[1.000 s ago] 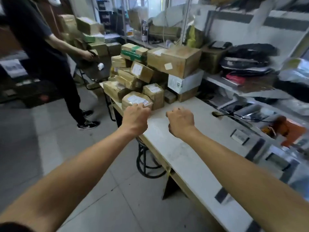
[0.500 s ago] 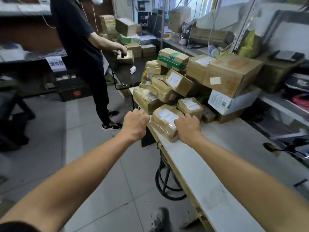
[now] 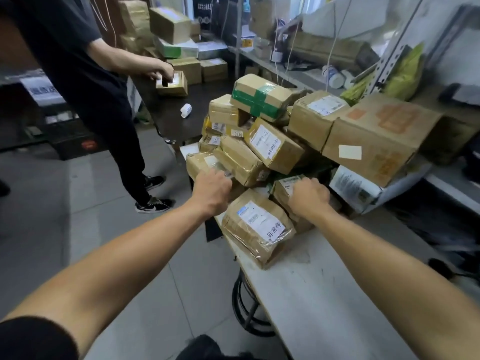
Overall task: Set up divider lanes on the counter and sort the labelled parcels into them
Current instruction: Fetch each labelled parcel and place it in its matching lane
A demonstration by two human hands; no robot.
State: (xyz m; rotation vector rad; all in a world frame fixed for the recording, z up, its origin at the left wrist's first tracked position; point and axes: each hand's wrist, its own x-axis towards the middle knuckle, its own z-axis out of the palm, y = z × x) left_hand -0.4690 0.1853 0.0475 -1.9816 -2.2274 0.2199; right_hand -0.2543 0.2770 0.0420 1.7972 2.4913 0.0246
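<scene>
Both arms reach up the middle of the frame to the heap of parcels [image 3: 262,141] at the far end of the white counter [image 3: 311,289]; the left hand [image 3: 211,192] has its fingers curled onto a flat parcel [image 3: 200,163] at the heap's left edge, which overhangs the counter's corner; the right hand [image 3: 309,197] is curled over a small box [image 3: 285,187] at centre, though whether it truly grips I cannot tell; between the wrists lies a taped parcel [image 3: 257,227] with a white label, its near corner close to the counter's left edge; bare counter runs toward the lower right; a person in black [image 3: 85,81] stands upper left, with open floor [image 3: 104,229] below
</scene>
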